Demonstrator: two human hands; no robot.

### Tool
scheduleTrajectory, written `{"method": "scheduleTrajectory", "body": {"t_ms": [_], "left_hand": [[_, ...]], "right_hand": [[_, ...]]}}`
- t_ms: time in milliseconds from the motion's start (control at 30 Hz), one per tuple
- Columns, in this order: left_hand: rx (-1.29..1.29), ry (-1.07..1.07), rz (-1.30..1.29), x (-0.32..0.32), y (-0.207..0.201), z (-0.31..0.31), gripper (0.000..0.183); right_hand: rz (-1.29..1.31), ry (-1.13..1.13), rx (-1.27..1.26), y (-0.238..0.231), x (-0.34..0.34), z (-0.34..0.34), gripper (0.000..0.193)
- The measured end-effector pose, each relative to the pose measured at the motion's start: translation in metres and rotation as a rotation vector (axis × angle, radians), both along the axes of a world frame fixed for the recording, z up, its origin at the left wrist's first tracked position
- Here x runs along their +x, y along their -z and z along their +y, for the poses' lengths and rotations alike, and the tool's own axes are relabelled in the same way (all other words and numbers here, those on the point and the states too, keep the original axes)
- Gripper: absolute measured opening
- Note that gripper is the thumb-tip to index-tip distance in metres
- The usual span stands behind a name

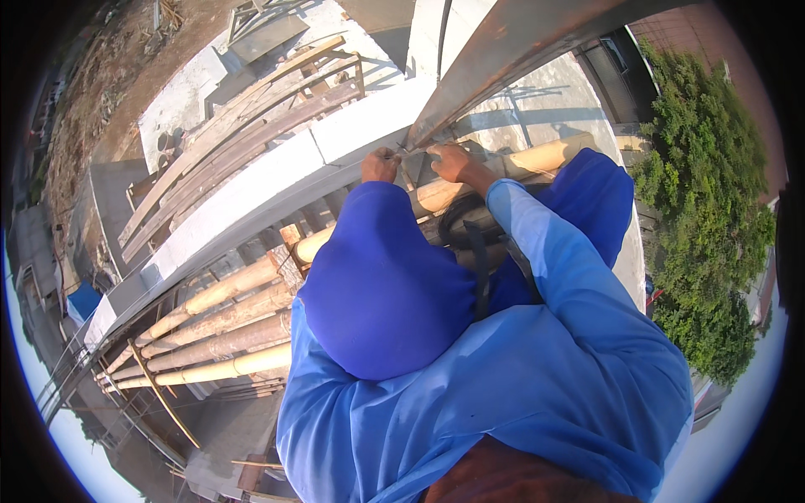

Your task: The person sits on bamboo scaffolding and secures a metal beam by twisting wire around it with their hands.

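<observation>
Ahead of my bent knee, my left hand (381, 166) is closed with its knuckles up; anything inside the fingers is hidden. Close to its right, my right hand (451, 163) has its fingers curled and pressed together at the foot of a brown metal beam (495, 63). What these fingers grip is too small to make out. The beam slants up and away to the right from between both hands. A thick bamboo pole (537, 157) passes just beneath my right wrist, and a black coiled strap (459, 220) hangs between my knees.
Several bamboo poles (251, 323) form a platform at lower left, high above the ground. A white concrete ledge (243, 180) runs beyond my hands, with a stack of wooden planks (243, 126) past it. Leafy green trees (696, 210) stand to the right.
</observation>
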State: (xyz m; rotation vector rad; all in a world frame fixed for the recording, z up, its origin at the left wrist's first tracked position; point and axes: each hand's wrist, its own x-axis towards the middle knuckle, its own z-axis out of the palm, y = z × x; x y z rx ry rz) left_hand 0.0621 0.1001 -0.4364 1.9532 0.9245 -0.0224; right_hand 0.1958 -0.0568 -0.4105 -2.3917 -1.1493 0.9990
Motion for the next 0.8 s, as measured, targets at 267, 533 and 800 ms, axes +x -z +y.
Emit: {"method": "scheduleTrajectory", "body": {"t_ms": [267,533,800], "left_hand": [[-0.274,0.022,-0.03,-0.013,-0.009,-0.008,0.026],[-0.309,-0.032,-0.001,-0.034,-0.024,0.005,0.033],[-0.453,-0.096,-0.04,-0.067,-0.072,0.003,0.04]], "right_hand": [[0.151,-0.124,-0.016,0.011,-0.022,0.026,0.028],[0.059,0.057,0.019,0.004,-0.01,0.038,0.032],[-0.051,0.183,-0.243,0.019,0.0,0.035,0.038]]}}
